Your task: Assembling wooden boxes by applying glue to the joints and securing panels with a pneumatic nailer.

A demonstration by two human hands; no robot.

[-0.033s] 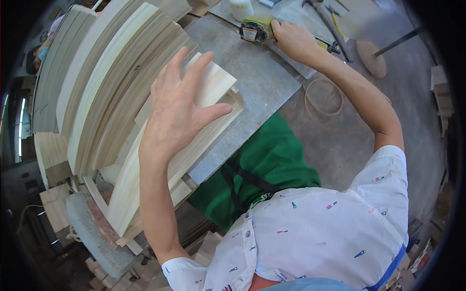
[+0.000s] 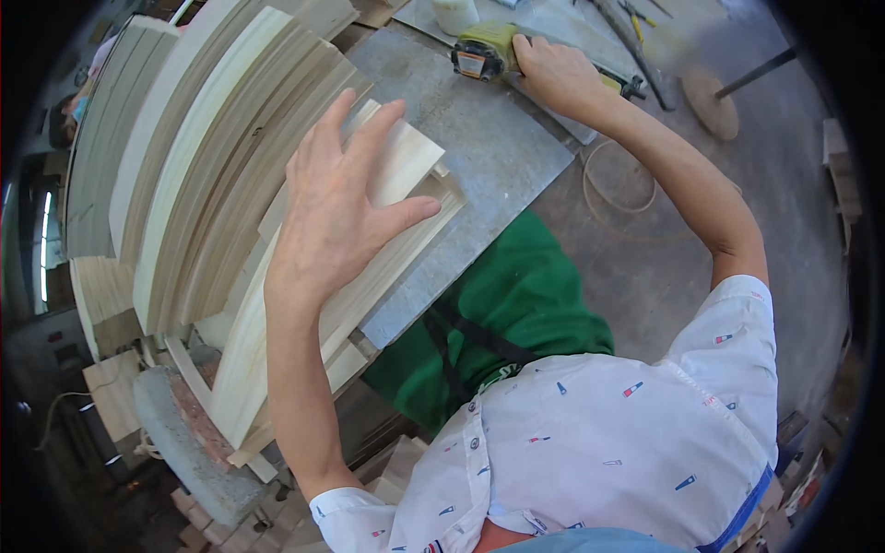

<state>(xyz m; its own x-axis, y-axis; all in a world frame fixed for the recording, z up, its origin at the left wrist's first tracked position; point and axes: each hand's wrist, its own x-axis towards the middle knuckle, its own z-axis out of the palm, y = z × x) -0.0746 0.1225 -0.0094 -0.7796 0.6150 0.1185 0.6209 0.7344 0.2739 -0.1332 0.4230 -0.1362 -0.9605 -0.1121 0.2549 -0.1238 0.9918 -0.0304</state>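
My left hand point(image 2: 336, 207) lies over a pale, curved wooden piece point(image 2: 406, 152), its fingers and thumb spread wide. The palm hides part of that wood, and I cannot tell how firmly it presses. At the far side of the grey metal table my right hand point(image 2: 560, 76) is wrapped round the handle of a yellow-green nail gun point(image 2: 486, 51) with a black end cap. The tool lies low over the tabletop, its head pointing left, apart from the wood.
Several curved wooden pieces point(image 2: 230, 157) are stacked on the left. The grey tabletop point(image 2: 442, 101) carries a white container point(image 2: 455, 15) at its far edge. A hammer-like tool point(image 2: 636, 55) lies at the far right, near a round disc on a rod point(image 2: 710, 106). A thin hose loop point(image 2: 619, 175) is on the floor.
The whole view has shifted very slightly. Both hands keep the same poses, the left spread over the wood and the right on the nail gun.
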